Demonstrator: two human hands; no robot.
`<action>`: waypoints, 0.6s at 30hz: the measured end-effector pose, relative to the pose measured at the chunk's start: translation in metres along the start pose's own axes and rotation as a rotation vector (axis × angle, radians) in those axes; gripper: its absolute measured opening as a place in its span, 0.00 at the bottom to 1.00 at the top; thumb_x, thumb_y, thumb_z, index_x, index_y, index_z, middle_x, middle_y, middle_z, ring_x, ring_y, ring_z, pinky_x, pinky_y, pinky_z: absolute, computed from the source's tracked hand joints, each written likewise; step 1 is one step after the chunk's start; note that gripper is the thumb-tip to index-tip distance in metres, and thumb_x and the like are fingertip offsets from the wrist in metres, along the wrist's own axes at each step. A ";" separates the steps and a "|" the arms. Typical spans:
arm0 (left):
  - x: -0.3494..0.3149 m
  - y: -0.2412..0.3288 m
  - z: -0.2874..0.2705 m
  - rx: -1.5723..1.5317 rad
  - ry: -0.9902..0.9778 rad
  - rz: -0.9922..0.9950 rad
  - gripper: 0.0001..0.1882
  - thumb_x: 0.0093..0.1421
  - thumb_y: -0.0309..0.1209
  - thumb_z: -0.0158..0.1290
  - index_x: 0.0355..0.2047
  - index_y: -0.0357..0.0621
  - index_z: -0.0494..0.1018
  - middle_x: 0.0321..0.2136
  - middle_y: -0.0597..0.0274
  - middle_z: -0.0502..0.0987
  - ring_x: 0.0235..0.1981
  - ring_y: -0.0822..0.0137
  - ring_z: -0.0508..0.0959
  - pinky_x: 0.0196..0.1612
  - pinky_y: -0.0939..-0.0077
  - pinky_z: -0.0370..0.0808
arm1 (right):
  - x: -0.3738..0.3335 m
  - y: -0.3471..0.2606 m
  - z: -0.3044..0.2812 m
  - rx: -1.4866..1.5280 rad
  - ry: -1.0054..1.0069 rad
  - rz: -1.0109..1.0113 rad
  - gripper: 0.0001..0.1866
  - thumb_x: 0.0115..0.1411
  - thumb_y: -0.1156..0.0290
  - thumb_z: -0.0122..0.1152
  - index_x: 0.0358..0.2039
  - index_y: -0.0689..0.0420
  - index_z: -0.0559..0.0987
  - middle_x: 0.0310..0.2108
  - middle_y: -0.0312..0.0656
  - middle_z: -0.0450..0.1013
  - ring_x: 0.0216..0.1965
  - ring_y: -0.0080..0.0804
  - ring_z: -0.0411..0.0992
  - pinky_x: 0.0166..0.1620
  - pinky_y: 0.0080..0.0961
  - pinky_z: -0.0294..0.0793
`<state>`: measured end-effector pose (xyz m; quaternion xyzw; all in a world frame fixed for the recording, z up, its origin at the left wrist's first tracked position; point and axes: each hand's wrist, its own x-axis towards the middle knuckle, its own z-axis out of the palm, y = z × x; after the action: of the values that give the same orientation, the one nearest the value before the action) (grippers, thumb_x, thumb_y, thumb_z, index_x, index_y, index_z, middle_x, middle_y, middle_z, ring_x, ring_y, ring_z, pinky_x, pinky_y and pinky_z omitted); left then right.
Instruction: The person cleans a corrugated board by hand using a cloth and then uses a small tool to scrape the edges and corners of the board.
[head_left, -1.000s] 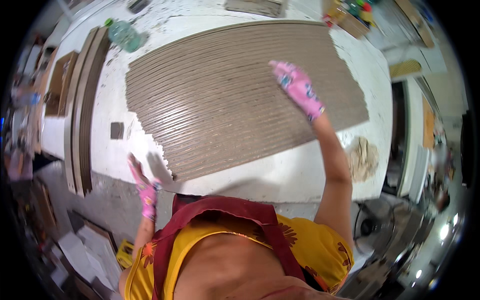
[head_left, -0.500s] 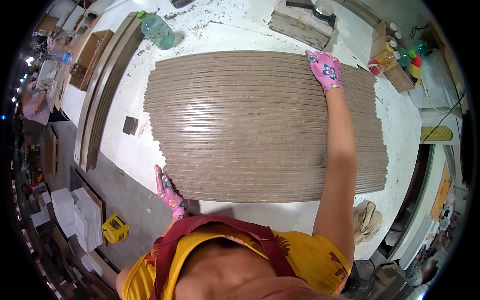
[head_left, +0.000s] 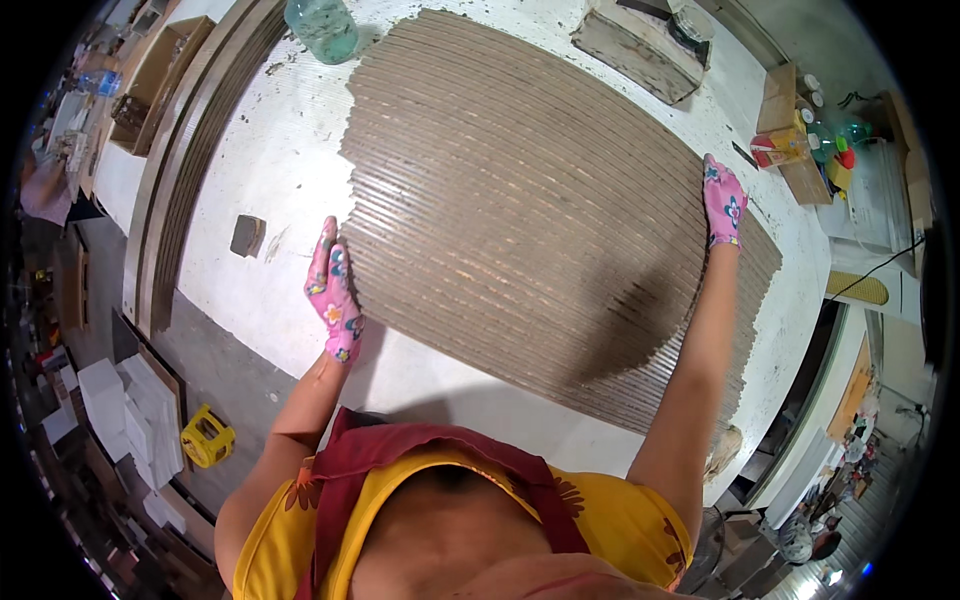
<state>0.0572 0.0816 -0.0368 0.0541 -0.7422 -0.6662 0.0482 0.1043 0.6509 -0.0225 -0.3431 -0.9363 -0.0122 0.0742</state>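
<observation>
Many long, narrow grey-brown strips (head_left: 500, 230) lie side by side on the white table (head_left: 225, 295), forming one wide ribbed sheet with uneven ends, slanting down to the right. My left hand (head_left: 333, 295), in a pink flowered glove, rests against their left ends with its fingers stretched and close together. My right hand (head_left: 725, 203), in a matching glove, is at their far right edge, its fingers bent over the outer strips. The fingertips there are partly hidden. My right forearm crosses above the sheet's right part and casts a shadow on it.
A small dark block (head_left: 247, 236) lies left of the sheet. Beyond stand a green-tinted bottle (head_left: 322, 30) and a stained whitish block (head_left: 640, 50). Long stacked strips (head_left: 185, 150) line the left edge. Bottles and cartons (head_left: 800, 140) crowd the right corner; a yellow stool (head_left: 207, 436) stands below left.
The sheet of strips has turned clockwise, its left end going farther away and its right end nearer. My left hand has moved away from me; my right hand has shifted right and nearer.
</observation>
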 end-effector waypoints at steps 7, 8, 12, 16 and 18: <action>0.022 0.001 -0.006 -0.091 -0.236 -0.003 0.22 0.67 0.29 0.43 0.60 0.35 0.62 0.59 0.52 0.66 0.61 0.64 0.64 0.64 0.73 0.57 | -0.028 -0.009 -0.008 0.093 0.251 -0.133 0.22 0.62 0.57 0.52 0.54 0.52 0.73 0.53 0.46 0.70 0.54 0.44 0.69 0.57 0.37 0.65; 0.032 -0.004 -0.014 -0.117 -0.267 0.000 0.23 0.68 0.33 0.41 0.61 0.35 0.60 0.60 0.52 0.64 0.62 0.64 0.62 0.65 0.71 0.55 | -0.045 -0.004 -0.009 0.094 0.270 -0.157 0.22 0.62 0.58 0.53 0.55 0.52 0.72 0.54 0.47 0.69 0.55 0.44 0.68 0.57 0.36 0.65; 0.091 -0.005 -0.021 -0.158 -0.432 0.091 0.31 0.69 0.46 0.32 0.64 0.36 0.52 0.65 0.51 0.54 0.66 0.60 0.53 0.68 0.64 0.47 | -0.134 0.034 -0.041 0.161 0.267 -0.126 0.24 0.61 0.62 0.55 0.58 0.52 0.69 0.58 0.47 0.66 0.58 0.44 0.65 0.59 0.35 0.63; 0.201 -0.019 -0.008 -0.487 -0.484 -0.006 0.37 0.68 0.54 0.26 0.66 0.35 0.48 0.67 0.50 0.50 0.69 0.59 0.47 0.69 0.61 0.39 | -0.205 0.132 -0.086 0.182 0.279 0.187 0.23 0.64 0.62 0.51 0.58 0.56 0.68 0.57 0.46 0.68 0.59 0.40 0.64 0.61 0.31 0.61; 0.233 -0.013 0.027 -0.563 -0.449 -0.084 0.39 0.67 0.56 0.27 0.66 0.35 0.47 0.67 0.51 0.48 0.69 0.60 0.46 0.69 0.63 0.38 | -0.266 0.222 -0.087 0.531 0.220 0.463 0.25 0.67 0.57 0.45 0.59 0.59 0.67 0.56 0.45 0.68 0.58 0.37 0.66 0.59 0.29 0.62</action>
<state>-0.1768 0.0727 -0.0523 -0.0787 -0.5189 -0.8412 -0.1303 0.4593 0.6440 0.0180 -0.5114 -0.7907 0.2113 0.2618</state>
